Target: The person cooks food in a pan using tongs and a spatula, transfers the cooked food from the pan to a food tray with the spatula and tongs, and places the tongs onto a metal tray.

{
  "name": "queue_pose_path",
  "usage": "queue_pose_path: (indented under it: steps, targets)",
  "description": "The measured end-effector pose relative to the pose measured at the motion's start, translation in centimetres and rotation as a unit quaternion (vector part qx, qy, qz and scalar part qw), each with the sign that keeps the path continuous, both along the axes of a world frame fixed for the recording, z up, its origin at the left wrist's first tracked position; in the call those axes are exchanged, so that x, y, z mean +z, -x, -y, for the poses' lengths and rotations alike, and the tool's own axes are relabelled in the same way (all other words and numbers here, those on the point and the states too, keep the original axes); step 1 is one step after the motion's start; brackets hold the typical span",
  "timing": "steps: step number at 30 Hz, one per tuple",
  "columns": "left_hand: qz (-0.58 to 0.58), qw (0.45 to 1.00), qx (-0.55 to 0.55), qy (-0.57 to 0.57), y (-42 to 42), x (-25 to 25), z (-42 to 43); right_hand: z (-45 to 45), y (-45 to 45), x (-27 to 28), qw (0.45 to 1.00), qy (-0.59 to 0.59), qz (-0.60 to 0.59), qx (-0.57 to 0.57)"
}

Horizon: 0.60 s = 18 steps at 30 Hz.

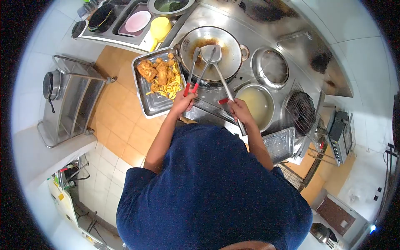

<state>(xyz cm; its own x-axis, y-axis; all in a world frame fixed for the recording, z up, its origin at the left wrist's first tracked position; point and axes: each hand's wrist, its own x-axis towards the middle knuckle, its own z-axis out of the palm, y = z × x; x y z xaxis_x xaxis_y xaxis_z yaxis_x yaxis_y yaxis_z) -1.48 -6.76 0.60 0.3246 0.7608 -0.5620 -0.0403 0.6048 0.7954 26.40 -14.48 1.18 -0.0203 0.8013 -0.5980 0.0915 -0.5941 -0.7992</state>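
Observation:
My left hand (183, 103) is closed around the red grips of metal tongs (201, 71), whose two arms spread apart over the wok (227, 39). In my right hand (240, 110) is the long handle of a metal wok spatula (225, 85). Its wide blade rests inside the wok, close to the tongs' tips. Brown oil and residue show in the wok's bottom. Left of the wok, a steel tray (152, 107) holds fried chicken pieces (146, 71) and yellow fries (172, 87). A short red piece (223, 101) shows beside my right hand; what it belongs to is unclear.
Right of the wok are a pot of pale liquid (255, 104), a round steel pan (270, 66) and a burner under a wire rack (300, 112). An empty steel tray (280, 143) lies nearer me. A yellow dipper (160, 28) stands back left; a steel cart (75, 100) stands left.

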Motion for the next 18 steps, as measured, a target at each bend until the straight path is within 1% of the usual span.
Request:
queue_pose_path:
  steps: [8,14,17,18]
  targets:
    - [-0.001,1.000,-0.005,0.017,-0.3,-0.5,0.3,-0.6,0.1,-0.7,0.999,-0.002,-0.013,0.032]
    - [0.021,1.000,0.001,0.012,-0.2,-0.7,0.4,-0.8,-0.1,-0.5,1.000,0.006,-0.013,0.028]
    - [0.011,1.000,-0.001,0.013,0.1,-0.8,0.4,-1.0,-0.3,1.9,0.999,0.007,-0.034,-0.029]
    - [0.006,1.000,-0.005,0.010,0.1,-0.8,0.4,-1.0,-0.5,2.3,0.999,-0.005,-0.035,-0.031]
